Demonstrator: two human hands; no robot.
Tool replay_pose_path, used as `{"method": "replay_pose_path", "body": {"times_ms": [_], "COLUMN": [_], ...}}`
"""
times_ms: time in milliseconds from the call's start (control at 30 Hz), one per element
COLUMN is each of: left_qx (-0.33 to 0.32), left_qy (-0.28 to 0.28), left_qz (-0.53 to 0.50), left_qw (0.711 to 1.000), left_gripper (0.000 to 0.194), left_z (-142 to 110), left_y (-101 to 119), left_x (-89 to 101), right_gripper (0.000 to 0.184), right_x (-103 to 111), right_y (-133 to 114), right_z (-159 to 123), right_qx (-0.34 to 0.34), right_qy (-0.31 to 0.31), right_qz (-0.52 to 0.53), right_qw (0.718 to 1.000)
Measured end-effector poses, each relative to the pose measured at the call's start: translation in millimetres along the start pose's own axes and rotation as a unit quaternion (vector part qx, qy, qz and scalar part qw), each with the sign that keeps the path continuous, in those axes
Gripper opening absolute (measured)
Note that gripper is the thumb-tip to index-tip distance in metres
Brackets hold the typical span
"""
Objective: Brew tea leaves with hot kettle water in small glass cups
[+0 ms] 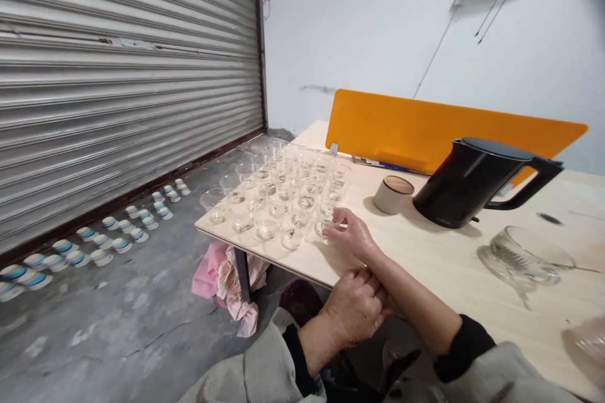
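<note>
My right hand [352, 233] reaches over the table, its thumb and fingers around a clear plastic cup [323, 228] at the near right corner of a block of such cups. Several clear cups [302, 200] stand upright in close rows, many with small dark bits at the bottom. Closer to me, my left hand [352, 308] is curled closed at the table's front edge, beside my right wrist. The inside of that hand is hidden, so whatever it holds, if anything, does not show.
A black kettle [472, 182], a lidded beige jar [393, 194] and a glass bowl [532, 255] with a thin utensil stand rightward. An orange divider [444, 129] edges the table [425, 252]. Striped paper cups [101, 257] line the floor; pink cloth [212, 271] lies under the corner.
</note>
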State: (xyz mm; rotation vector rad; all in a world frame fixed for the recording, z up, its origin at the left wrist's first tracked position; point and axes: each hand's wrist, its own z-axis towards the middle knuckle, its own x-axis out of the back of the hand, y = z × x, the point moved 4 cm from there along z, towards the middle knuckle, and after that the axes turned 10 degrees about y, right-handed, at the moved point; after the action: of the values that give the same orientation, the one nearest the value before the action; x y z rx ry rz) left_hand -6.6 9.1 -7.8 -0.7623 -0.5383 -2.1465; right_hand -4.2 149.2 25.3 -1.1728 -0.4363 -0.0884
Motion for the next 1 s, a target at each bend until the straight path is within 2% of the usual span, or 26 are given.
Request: {"method": "replay_pose_path", "body": {"times_ms": [133,200,300,367,500,600,667,733,800,833,900,1000], "left_qx": [0.007,0.008,0.012,0.013,0.005,-0.005,-0.008,-0.017,-0.025,-0.028,-0.030,-0.038], "left_qy": [0.002,-0.004,-0.008,-0.002,0.026,0.037,0.042,0.044,0.048,0.050,0.049,0.046], "left_qz": [-0.001,-0.002,-0.009,-0.011,0.002,0.014,0.025,0.039,0.051,0.056,0.062,0.069], "left_qw": [1.000,1.000,1.000,1.000,1.000,0.999,0.999,0.998,0.997,0.997,0.996,0.996], "left_gripper": [0.032,0.034,0.042,0.043,0.039,0.038,0.036,0.035,0.034,0.033,0.033,0.034], "left_z": [0,1,-1,-4,-10,-13,-13,-13,-13,-13,-13,-14], "left_y": [0,-1,-1,0,2,3,4,6,7,8,8,7], "left_x": [0.3,0.2,-0.3,-0.8,-1.4,-1.1,0.2,1.8,3.2,3.7,3.8,3.2], "right_gripper": [0.045,0.052,0.061,0.055,0.042,0.040,0.040,0.041,0.040,0.039,0.039,0.041], "right_x": [2,10,39,66,136,208,268,330,386,407,435,445], "right_y": [-2,-2,-3,-7,-24,-39,-50,-57,-58,-54,-41,-18], "right_z": [1,-1,-19,-44,-110,-157,-183,-202,-214,-216,-215,-205], "right_qx": [-0.005,-0.011,-0.007,0.013,0.044,0.027,0.024,0.030,0.024,0.018,0.019,0.033], "right_qy": [-0.012,0.004,0.059,0.089,0.140,0.217,0.293,0.360,0.392,0.377,0.320,0.228], "right_qz": [0.018,0.017,-0.012,-0.040,-0.116,-0.209,-0.279,-0.365,-0.449,-0.485,-0.532,-0.565], "right_qw": [1.000,1.000,0.998,0.995,0.982,0.953,0.914,0.858,0.802,0.789,0.783,0.792]}}
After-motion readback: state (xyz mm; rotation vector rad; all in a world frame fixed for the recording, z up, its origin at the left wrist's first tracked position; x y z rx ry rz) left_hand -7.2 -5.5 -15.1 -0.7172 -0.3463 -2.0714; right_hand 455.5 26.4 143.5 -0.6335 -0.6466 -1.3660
